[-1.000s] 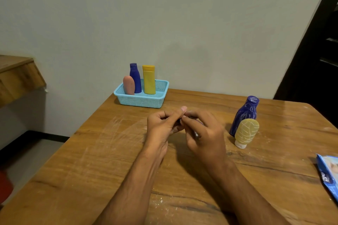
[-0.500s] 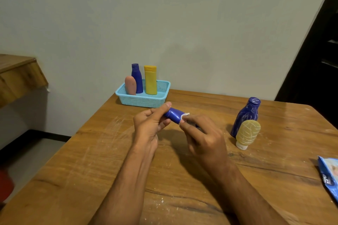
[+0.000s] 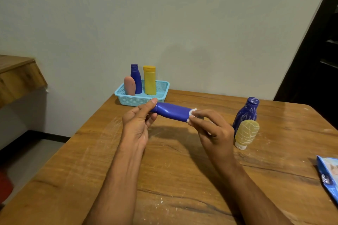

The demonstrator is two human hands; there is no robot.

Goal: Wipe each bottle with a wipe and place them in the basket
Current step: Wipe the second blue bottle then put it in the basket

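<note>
A blue bottle (image 3: 172, 111) lies level above the table between both hands. My left hand (image 3: 138, 124) pinches its cap end with thumb and fingers. Around its base end my right hand (image 3: 210, 128) holds a white wipe (image 3: 192, 112). At the far table edge stands a turquoise basket (image 3: 161, 87) with a pink bottle (image 3: 129, 86), a blue bottle (image 3: 136, 78) and a yellow bottle (image 3: 149, 80) upright in it. To the right on the table stand a scribbled blue bottle (image 3: 247, 113) and a cream bottle (image 3: 246, 133) on its white cap.
The wooden table (image 3: 173, 179) carries white smears and crumbs. A blue wipe pack (image 3: 329, 175) lies at the right edge. A wooden shelf (image 3: 16, 76) juts out at the left. A dark doorway (image 3: 314, 45) is at the right.
The hands have moved apart. The left hand drew the blue bottle out to the left, and far more of its body shows now. The right hand with the wipe slid to the base end.
</note>
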